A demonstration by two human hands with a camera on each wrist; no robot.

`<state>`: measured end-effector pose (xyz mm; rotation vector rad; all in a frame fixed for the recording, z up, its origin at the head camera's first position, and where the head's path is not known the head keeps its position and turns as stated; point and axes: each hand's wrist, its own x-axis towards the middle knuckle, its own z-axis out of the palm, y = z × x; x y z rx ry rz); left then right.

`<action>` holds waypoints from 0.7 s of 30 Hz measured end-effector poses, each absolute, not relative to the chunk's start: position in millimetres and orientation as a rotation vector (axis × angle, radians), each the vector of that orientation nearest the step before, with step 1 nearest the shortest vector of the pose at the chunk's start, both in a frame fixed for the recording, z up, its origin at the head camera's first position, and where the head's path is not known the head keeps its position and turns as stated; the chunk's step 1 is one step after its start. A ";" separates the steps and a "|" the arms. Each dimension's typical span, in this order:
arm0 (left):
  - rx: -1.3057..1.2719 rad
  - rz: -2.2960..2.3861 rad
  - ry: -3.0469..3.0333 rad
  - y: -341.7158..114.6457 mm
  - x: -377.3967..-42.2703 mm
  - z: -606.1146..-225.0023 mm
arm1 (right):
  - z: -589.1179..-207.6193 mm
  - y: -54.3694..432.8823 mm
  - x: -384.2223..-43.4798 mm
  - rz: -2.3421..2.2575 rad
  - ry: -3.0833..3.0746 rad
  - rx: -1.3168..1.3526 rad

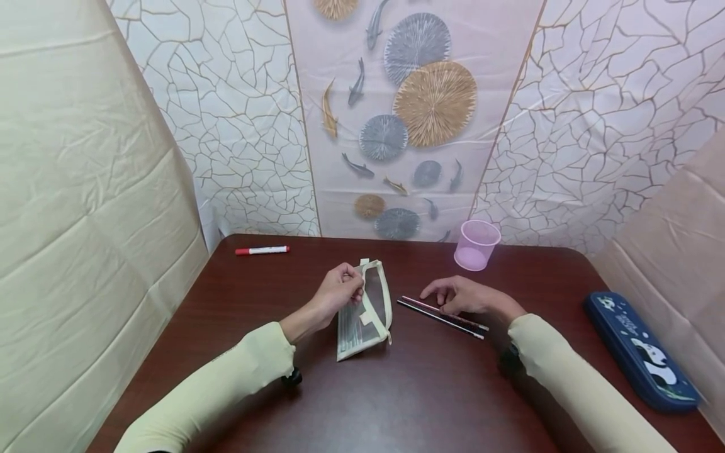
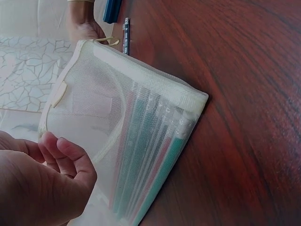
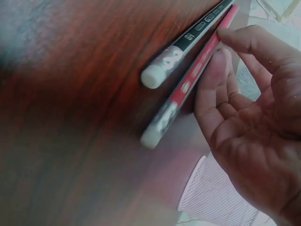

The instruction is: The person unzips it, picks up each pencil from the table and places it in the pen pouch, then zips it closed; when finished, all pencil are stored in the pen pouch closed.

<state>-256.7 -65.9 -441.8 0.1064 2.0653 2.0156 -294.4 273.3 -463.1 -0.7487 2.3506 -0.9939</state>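
My left hand (image 1: 340, 290) grips the top edge of a translucent mesh pencil pouch (image 1: 377, 302), its fingers curled at the cream zippered opening. Inside the pouch (image 2: 84, 101), the left wrist view shows several pencils (image 2: 146, 141), teal, red and dark, with pale erasers. To the right, my right hand (image 1: 466, 296) is low over two pencils on the table. Its thumb touches the red pencil (image 3: 194, 75), with the other fingers bent along the far side and a gap between thumb and index finger. Beside that lies a black pencil (image 3: 186, 44), untouched.
A pink cup (image 1: 478, 245) stands near the table's back edge, beyond my right hand. At the back left lies a white marker with a red cap (image 1: 263, 250). A dark blue pencil case (image 1: 640, 352) with a panda rests along the right edge of the brown table (image 1: 385, 402).
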 end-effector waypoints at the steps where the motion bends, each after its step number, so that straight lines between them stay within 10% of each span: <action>1: 0.107 2.016 2.068 -66.2 -256.5 -441.6 | -462.3 272.1 -294.4 -0.975 2.362 -0.758; 21: 0.106 2.021 2.103 -69.2 -255.6 -442.5 | -462.2 266.6 -294.5 -0.850 2.511 -0.811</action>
